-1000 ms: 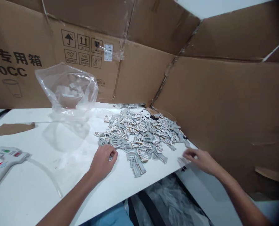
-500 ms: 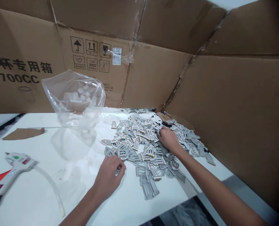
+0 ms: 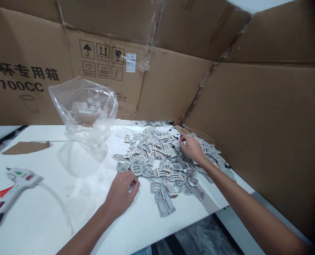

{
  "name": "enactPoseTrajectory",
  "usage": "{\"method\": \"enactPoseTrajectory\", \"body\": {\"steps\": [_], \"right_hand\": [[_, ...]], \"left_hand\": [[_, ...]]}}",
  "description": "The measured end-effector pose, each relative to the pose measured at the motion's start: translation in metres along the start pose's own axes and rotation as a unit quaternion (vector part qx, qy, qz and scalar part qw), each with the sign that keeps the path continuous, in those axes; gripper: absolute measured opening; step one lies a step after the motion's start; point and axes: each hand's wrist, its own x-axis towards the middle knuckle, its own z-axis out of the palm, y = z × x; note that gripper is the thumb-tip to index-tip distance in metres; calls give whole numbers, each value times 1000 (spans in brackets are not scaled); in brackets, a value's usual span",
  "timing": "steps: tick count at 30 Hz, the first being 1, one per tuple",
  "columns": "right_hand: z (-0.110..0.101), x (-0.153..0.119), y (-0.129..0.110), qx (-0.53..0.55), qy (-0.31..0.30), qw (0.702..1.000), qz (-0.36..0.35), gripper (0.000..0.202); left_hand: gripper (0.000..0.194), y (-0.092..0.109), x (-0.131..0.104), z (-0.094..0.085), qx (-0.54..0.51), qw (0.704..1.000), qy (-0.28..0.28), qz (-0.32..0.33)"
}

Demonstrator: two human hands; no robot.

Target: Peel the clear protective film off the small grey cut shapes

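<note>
Grey flat cut-out pieces with pale window-shaped fronts [image 3: 162,159] lie in a loose heap on the white surface [image 3: 40,219], spread toward its far right corner where the cardboard walls meet. Right hand [image 3: 191,148] rests on the far side of the heap, its fingers [image 3: 183,141] curled and pinched on one small grey piece at the heap's back edge. Left hand [image 3: 121,191] sits at the near left edge of the heap, knuckles up, fingers [image 3: 133,184] closed round a small grey piece [image 3: 131,188] of which only a tip shows. Just beyond the heap's near edge, two longer grey strips [image 3: 164,203] lie side by side, apart from the rest.

Left of the heap stands a crumpled clear plastic bag [image 3: 84,106], open at the top, with a few pale pieces inside. Well left of the heap, near the edge of the surface, lies a white hot-glue gun with red and green buttons [image 3: 13,186], and a clear curved tube [image 3: 58,205] runs from beside it toward the near edge. A flat brown cardboard scrap [image 3: 27,147] lies behind the gun. Brown cardboard box panels printed with black handling symbols and characters [image 3: 99,63] stand behind and to the right of the heap.
</note>
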Motion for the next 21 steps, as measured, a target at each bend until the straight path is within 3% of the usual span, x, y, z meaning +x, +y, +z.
{"method": "enactPoseTrajectory", "body": {"steps": [4,8,14,21], "right_hand": [[16,-1,-10,1,-47,999,-12,30],[19,4,-14,29,-31,999,-1,33],[-10,7,-2,130,65,989,22,35],[-48,-16,-13,228,88,970,-18,40]], "left_hand": [[20,0,0,-1,-2,1000,1,2],[20,2,0,-2,-1,1000,3,1],[18,2,1,-2,1,1000,-2,2],[16,1,0,-3,2,1000,-7,2]]}}
